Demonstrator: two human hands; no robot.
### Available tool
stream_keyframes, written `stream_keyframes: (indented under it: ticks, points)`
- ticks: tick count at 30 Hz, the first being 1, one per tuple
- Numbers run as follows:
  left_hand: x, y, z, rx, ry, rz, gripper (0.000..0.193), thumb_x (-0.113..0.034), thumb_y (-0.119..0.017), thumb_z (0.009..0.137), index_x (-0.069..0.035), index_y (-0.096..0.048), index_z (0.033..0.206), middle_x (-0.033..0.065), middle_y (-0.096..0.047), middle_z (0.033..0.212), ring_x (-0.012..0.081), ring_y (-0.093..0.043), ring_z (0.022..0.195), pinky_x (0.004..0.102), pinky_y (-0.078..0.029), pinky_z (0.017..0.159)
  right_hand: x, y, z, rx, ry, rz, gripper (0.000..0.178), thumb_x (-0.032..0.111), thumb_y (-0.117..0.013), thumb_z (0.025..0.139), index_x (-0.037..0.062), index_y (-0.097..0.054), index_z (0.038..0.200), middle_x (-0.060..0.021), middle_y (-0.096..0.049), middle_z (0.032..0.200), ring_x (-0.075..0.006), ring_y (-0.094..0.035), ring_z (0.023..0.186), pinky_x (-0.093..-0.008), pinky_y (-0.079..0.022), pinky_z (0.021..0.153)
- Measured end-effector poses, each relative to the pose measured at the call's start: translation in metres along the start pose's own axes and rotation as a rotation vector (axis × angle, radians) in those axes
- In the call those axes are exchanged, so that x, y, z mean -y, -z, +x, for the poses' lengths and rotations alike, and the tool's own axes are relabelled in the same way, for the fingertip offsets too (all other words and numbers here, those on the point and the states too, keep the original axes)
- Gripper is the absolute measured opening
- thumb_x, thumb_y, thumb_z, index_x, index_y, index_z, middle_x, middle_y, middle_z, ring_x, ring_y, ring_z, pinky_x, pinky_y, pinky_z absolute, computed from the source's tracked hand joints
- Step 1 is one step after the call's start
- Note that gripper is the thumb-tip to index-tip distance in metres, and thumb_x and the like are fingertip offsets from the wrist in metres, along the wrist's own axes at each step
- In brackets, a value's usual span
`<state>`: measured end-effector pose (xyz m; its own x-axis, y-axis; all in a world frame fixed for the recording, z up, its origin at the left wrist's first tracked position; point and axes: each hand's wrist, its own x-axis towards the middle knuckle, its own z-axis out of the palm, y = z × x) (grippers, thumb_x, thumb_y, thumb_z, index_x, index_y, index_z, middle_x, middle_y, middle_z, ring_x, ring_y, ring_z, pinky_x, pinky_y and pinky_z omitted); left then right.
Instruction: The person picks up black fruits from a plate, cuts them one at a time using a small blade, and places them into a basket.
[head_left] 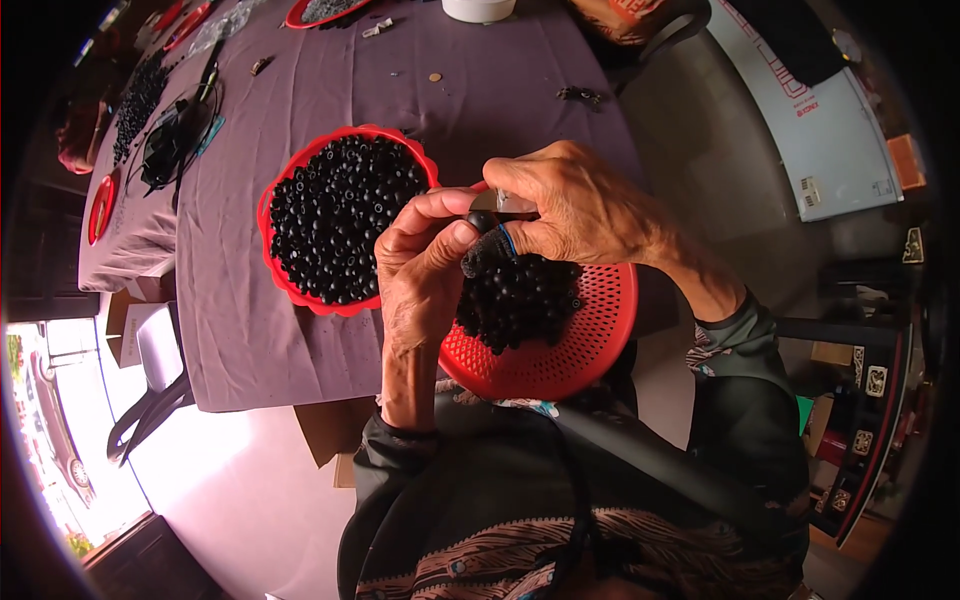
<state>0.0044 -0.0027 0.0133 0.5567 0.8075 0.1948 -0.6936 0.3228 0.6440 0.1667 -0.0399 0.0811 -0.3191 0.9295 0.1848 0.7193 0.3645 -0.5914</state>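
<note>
Nearest to the person's body, below the chest of a dark patterned garment (pixel 470 480), a red perforated colander (pixel 612 310) sits at the table's edge; I can't tell whether lap or table bears it. Small black round pieces (pixel 515 310) are heaped on its left side.

Just above that heap the two hands meet. The left hand (pixel 420 255) pinches one black bead-like piece (pixel 482 220) between thumb and forefinger, with no gap to spare. The right hand (pixel 592 210) is closed around what looks like a short metal blade (pixel 485 201), set close against the piece; whether it touches I can't make out. A dark cloth cover (pixel 487 254) with a blue edge wraps the right thumb's tip.

Just beyond the left hand, a scalloped red basin (pixel 345 307) brims with more black pieces, some showing ring-like ends. It stands on a mauve tablecloth (pixel 300 365).

Farther along the cloth lie a scattered dark pile (pixel 143 105), a red dish of grey bits (pixel 325 10) and a white round container (pixel 478 9).
</note>
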Motion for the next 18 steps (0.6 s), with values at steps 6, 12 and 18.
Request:
stream_keyframes:
  ticks: [6,12,18]
  points:
    - [-0.0049,-0.0017,-0.0008,-0.001,0.03,0.023,0.018,0.001,-0.062,0.077,0.004,-0.06,0.094,0.0099,-0.061,0.094,0.0153,-0.058,0.087,0.028,-0.045,0.085,0.0022,0.0,0.0016,0.033,-0.011,0.015,0.033,0.018,-0.068,0.068,0.0003,-0.04,0.071,-0.0125,-0.044,0.058,-0.0314,-0.048,0.054,-0.0389,-0.036,0.051]
    - [-0.0029,-0.0006,0.0012,0.042,-0.012,0.034,0.018,0.0,-0.062,0.077,0.004,-0.06,0.095,0.0099,-0.061,0.094,0.0145,-0.058,0.084,0.0269,-0.047,0.08,-0.0001,-0.0019,0.0001,0.019,0.014,0.008,0.03,0.013,-0.068,0.067,0.0001,-0.042,0.072,-0.0125,-0.046,0.059,-0.0322,-0.05,0.055,-0.0397,-0.037,0.051]
    - [-0.0015,-0.0019,-0.0008,0.003,0.08,-0.091,0.018,0.0,-0.062,0.078,0.004,-0.059,0.095,0.0102,-0.062,0.092,0.0144,-0.059,0.082,0.0266,-0.048,0.078,0.0041,-0.0004,-0.0021,0.005,0.004,-0.05,0.031,0.017,-0.068,0.069,0.0005,-0.042,0.073,-0.0125,-0.049,0.061,-0.0329,-0.051,0.057,-0.0392,-0.038,0.051]
